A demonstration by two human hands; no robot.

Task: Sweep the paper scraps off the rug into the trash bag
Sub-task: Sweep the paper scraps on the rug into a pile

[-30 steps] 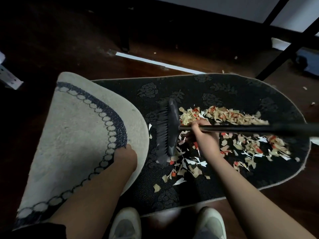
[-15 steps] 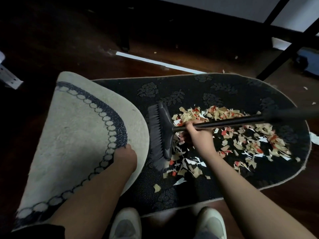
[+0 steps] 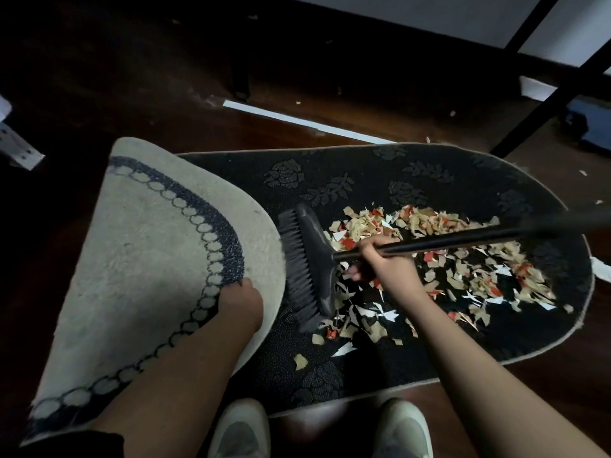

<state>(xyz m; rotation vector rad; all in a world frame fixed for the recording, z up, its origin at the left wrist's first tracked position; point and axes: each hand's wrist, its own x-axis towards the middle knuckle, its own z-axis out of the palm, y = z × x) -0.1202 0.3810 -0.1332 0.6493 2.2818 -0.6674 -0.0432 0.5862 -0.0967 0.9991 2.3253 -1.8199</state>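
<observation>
Head view: right hand (image 3: 385, 262) around broom (image 3: 310, 266) handle (tight grip).

left hand (image 3: 240, 300) holds folded rug (image 3: 429, 180) | right hand (image 3: 385, 262) grips broom (image 3: 314, 259) | scraps (image 3: 463, 259) on rug

One rug (image 3: 413, 173) is lying on the floor — one end folded over. One broom (image 3: 310, 262) is sitting on it. Paper scraps (image 3: 463, 269) are too many to count — dozens in tan, red and white. Two hands are showing: left hand (image 3: 241, 299), right hand (image 3: 380, 259). Two shoes (image 3: 239, 431) are showing at the bottom edge. One white strip (image 3: 297, 122) is lying on the floor behind.
</observation>
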